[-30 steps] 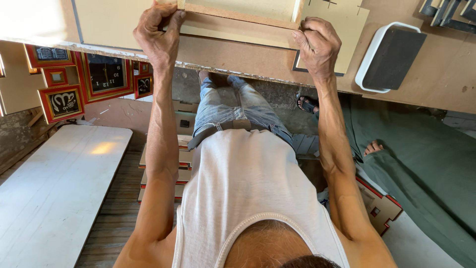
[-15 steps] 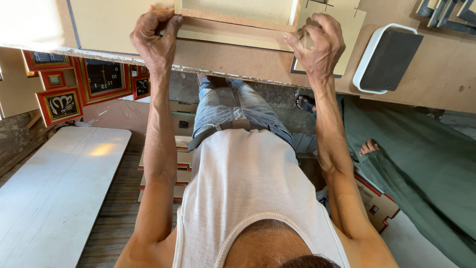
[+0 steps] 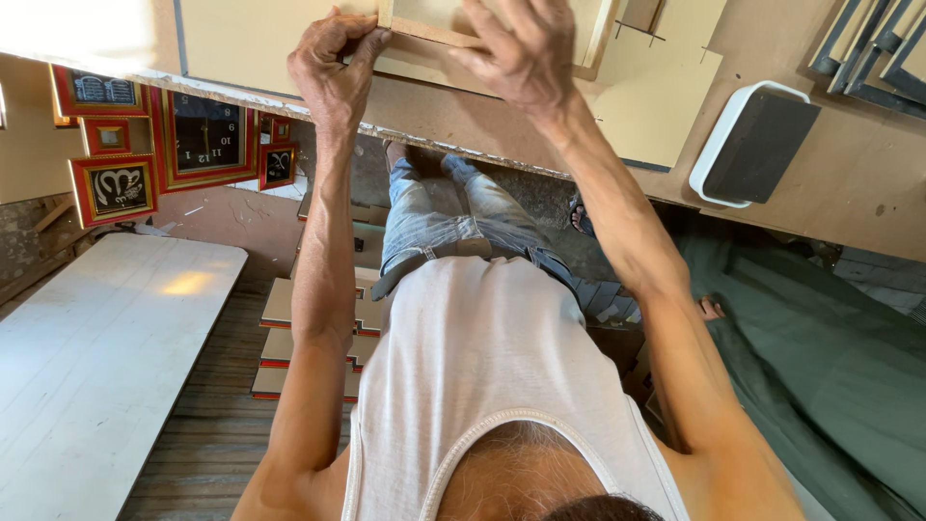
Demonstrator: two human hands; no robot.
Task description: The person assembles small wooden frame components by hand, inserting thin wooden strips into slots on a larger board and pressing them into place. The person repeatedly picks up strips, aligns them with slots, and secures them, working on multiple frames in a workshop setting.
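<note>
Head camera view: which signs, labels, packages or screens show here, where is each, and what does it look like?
Clock panel: far left below the workbench edge, square, dark face, red-and-gold frame.
Framed plaques: left of the clock, small rectangles, dark with pale ornament, red frames.
Packages, screens: none visible.
</note>
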